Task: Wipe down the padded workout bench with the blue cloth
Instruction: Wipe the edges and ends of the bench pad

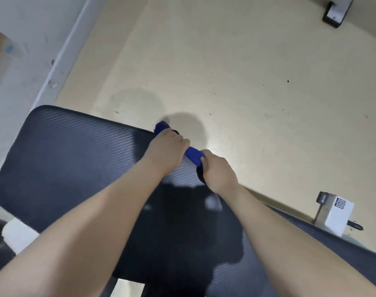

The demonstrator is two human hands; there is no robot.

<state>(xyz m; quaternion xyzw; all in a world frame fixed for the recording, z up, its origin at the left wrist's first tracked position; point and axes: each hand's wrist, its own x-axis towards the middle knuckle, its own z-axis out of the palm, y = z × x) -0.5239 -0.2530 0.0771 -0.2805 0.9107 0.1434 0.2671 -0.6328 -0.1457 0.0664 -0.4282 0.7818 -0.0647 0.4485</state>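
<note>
Hands grip together: our left hand and right hand clench the rolled blue cloth at the padded bench's far edge. Bunched so tight, it could slip over the edge and skip the padding.

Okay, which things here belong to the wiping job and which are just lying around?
Job: blue cloth, gripped by left hand and right hand; padded bench.

Lying about: white box, metal foot, both on the floor.
</note>
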